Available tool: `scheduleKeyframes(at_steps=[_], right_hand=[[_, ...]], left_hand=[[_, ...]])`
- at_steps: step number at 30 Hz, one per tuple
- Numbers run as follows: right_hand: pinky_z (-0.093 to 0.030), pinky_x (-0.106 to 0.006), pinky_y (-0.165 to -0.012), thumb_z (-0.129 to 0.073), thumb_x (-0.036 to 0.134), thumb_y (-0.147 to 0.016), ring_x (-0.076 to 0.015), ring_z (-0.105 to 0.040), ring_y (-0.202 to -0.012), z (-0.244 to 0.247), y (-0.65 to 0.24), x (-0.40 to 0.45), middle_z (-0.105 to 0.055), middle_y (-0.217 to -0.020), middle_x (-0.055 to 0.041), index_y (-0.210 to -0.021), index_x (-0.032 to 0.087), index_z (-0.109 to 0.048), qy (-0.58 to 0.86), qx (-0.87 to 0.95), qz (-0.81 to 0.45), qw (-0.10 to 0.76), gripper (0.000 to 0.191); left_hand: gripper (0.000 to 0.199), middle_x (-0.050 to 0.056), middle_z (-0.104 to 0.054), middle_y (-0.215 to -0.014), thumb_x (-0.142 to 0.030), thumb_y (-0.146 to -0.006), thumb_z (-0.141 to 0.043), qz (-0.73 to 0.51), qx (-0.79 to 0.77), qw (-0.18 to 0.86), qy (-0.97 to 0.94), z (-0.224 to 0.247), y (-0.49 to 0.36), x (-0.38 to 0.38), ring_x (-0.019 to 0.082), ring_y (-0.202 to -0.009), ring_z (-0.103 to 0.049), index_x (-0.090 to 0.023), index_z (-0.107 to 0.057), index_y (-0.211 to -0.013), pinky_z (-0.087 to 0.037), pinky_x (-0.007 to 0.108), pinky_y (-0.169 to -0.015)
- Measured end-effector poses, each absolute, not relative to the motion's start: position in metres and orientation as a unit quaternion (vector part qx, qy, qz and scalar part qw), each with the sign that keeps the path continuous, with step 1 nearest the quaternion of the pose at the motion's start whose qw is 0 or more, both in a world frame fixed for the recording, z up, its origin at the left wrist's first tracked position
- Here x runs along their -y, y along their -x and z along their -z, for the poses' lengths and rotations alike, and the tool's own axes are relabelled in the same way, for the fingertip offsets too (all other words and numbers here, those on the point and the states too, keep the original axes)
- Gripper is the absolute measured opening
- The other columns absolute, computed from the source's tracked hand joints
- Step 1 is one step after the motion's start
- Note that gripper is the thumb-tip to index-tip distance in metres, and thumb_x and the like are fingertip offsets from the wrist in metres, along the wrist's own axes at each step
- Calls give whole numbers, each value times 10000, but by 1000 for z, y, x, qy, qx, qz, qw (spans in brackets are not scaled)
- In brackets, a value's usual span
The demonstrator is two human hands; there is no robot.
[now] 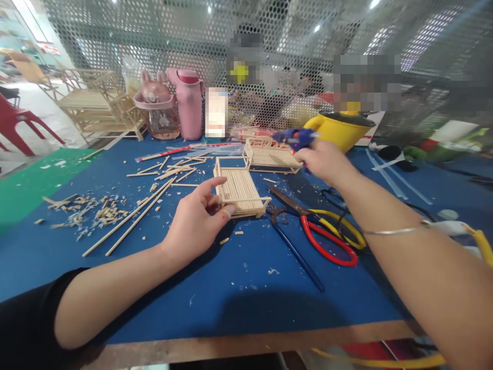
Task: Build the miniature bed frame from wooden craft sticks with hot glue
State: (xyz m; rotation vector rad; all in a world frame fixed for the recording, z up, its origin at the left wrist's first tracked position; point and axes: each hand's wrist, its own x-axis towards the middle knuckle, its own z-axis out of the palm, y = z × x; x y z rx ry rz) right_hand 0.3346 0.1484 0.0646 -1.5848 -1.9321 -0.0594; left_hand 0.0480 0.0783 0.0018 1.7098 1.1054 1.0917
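Observation:
My left hand (200, 213) pinches the near left corner of a small model bed made of thin wooden sticks (242, 186), which stands on the blue tabletop. In my right hand (323, 160) is a blue glue gun (296, 137), its nozzle pointing left over a second stick model (273, 156) that looks like a bench. This bench sits just behind the bed. Red-handled scissors (327, 244) lie open to the right of the bed. Beside them rests a pair of pliers with dark blue handles (296, 254).
Loose sticks (134, 221) and a heap of offcuts (103, 208) lie to the left. Behind stand a pink bottle (189, 105), a rabbit-eared cup (157, 115), a lit phone (216, 113) and a yellow container (339, 131). Clear glue sticks (389, 174) lie at right.

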Motion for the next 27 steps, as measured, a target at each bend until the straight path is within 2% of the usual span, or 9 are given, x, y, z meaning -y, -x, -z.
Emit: scheduleKeyframes(at_steps=[4,6,7,10,12,17,22,25,27], right_hand=[[-469,-318,-628,-512,245,-765,-158,-555,-612,-74,-322,-73,-613,-637,-41,-613,194,-569,610,681,-35,405,171],[-510,-388,-665,-582,290,-752,-217,-616,-683,-68,-313,-33,-672,-773,-39,-783,241,-651,580,689,-94,425,90],[-528,-422,-730,-612,285,-752,-255,-654,-798,-63,-309,-16,-697,-904,-31,-886,288,-674,580,689,-78,427,147],[-564,-435,-812,-631,302,-777,-291,-677,-942,-48,-299,12,-701,-1074,13,-1171,424,-584,571,750,-36,331,416],[-577,-391,-833,-597,319,-811,-268,-680,-978,-40,-296,13,-689,-1137,30,-1260,443,-501,544,791,-34,278,475],[-565,-330,-873,-546,334,-854,-227,-666,-1037,-33,-294,3,-678,-1182,25,-1241,380,-514,530,808,-29,257,391],[-536,-338,-928,-524,300,-873,-217,-625,-1113,-28,-296,3,-654,-1214,45,-1221,386,-529,534,803,-29,264,358],[-527,-366,-943,-504,291,-887,-218,-618,-1125,-27,-296,3,-652,-1214,49,-1213,394,-537,526,808,-22,265,344],[-535,-380,-928,-499,296,-891,-228,-621,-1121,-26,-295,2,-653,-1217,35,-1199,375,-556,523,812,-11,260,323]], left_hand=[[503,-70,-512,-605,-249,-772,-639,-440,-431,404,-676,0,-47,-79,97,-572,-478,-208,-505,-1255,-418,249,-611],[510,-61,-529,-618,-246,-770,-642,-443,-425,405,-677,1,-47,-80,100,-571,-481,-205,-506,-1260,-416,252,-605],[519,-52,-548,-632,-243,-767,-645,-445,-422,406,-678,1,-47,-80,103,-576,-491,-201,-506,-1265,-417,256,-607],[554,-29,-590,-672,-242,-758,-657,-446,-418,411,-676,0,-47,-79,111,-588,-511,-197,-500,-1287,-418,261,-604],[568,-28,-585,-675,-245,-759,-657,-444,-419,421,-671,-1,-46,-78,107,-577,-500,-199,-491,-1301,-406,254,-577],[589,-11,-597,-728,-188,-777,-583,-436,-394,493,-642,-6,-42,-75,107,-587,-490,-185,-435,-1348,-397,247,-546],[574,0,-619,-742,-147,-767,-529,-443,-368,543,-611,-6,-41,-75,156,-775,-588,-170,-432,-1333,-463,298,-727],[592,-19,-599,-699,-125,-758,-521,-445,-352,558,-605,-5,-42,-76,155,-801,-601,-159,-406,-1338,-459,317,-803],[621,-29,-586,-689,-107,-751,-518,-444,-346,565,-603,-3,-43,-76,146,-795,-597,-159,-380,-1354,-454,305,-803]])
